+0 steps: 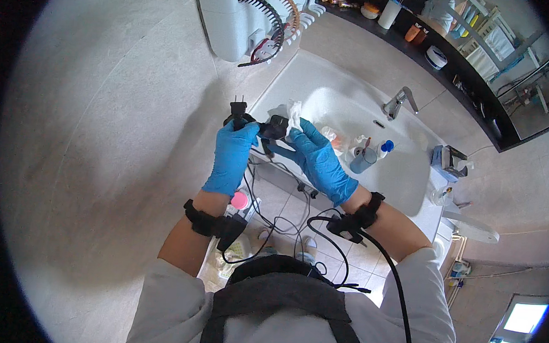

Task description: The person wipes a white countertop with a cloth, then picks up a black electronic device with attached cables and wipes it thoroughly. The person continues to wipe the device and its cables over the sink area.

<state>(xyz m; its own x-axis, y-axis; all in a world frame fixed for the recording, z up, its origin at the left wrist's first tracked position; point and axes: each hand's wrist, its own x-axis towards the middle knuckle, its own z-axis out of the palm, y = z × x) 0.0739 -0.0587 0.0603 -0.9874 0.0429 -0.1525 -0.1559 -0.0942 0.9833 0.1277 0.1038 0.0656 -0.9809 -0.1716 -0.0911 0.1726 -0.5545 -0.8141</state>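
Note:
Both my hands wear blue gloves. My left hand (230, 156) is closed around a black power plug (238, 109), its metal prongs pointing away from me. Beside it, between the hands, is a bulky black piece (274, 127); whether it belongs to the same cord is hard to make out. A crumpled white tissue (294, 115) is pinched in my right hand (323, 160), close against that black piece. Dark cords (278, 219) hang below the hands. All this is held above the near left edge of the white sink (406, 173).
In the sink stand a blue cup (363, 159) and a blue-capped bottle (385, 147), near a chrome faucet (400, 105). A tissue box (448, 163) sits at the right. Headbands (271, 20) hang on a white unit (223, 27), beside a black shelf (408, 44). A pink-lidded container (240, 200) is below.

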